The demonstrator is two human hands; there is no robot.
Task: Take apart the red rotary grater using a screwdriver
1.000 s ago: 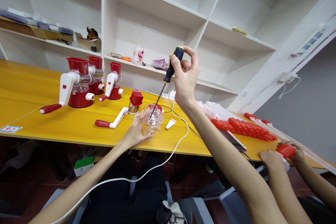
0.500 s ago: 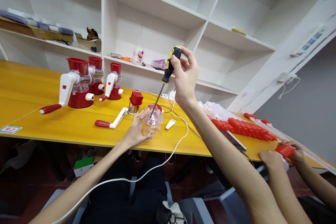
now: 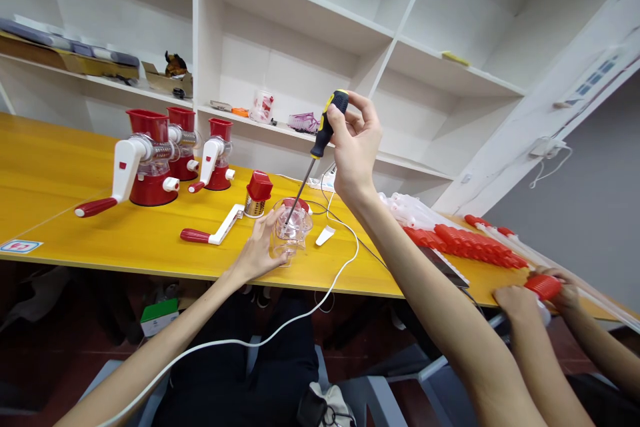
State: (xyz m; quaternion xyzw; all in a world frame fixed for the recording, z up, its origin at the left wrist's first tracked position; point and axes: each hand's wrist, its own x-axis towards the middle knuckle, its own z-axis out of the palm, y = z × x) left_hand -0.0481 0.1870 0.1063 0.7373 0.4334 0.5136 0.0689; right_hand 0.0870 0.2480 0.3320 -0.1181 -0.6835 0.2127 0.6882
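My right hand (image 3: 359,147) is closed around the black and yellow handle of a screwdriver (image 3: 327,125), holding it tilted. Its long shaft runs down into a clear plastic grater housing (image 3: 295,232) on the yellow table; what the tip touches inside is hard to see. My left hand (image 3: 261,250) grips the side of that clear housing near the table's front edge. Just behind the housing lies a red part (image 3: 303,205), partly hidden. To its left stands a metal grater drum with a red piece on top (image 3: 259,192), and a white crank with a red handle (image 3: 220,230) lies flat.
Several assembled red and white rotary graters (image 3: 153,160) stand at the left. A white cable (image 3: 350,259) crosses the table and my lap. At the right are stacked red plastic parts (image 3: 465,245) and another person's hands (image 3: 520,307) holding a red part. White shelves (image 3: 300,20) rise behind.
The screwdriver handle and my right hand have shifted slightly to the right. My left hand and the clear housing stay put.
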